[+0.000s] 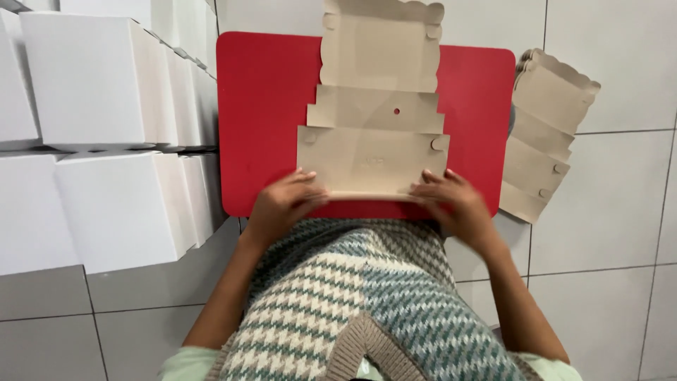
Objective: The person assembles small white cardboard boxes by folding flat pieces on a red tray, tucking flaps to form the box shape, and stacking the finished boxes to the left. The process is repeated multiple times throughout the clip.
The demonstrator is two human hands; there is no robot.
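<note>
A flat, unfolded brown cardboard box blank (pixel 374 99) lies in the middle of a red board (pixel 264 120), its near edge folded up where the person's left hand (pixel 282 204) and right hand (pixel 455 204) press on the two near corners, fingers bent over the flap and thumbs hidden, so a full clamp cannot be told. To the right of the board, partly under its edge, a stack of the same flat blanks (pixel 546 134) rests on the pale tiled floor (pixel 606 212). On the left, just beside the board, stand rows of folded white boxes (pixel 106 141), and nearest the camera is the person's checked knitted vest (pixel 352 303).
</note>
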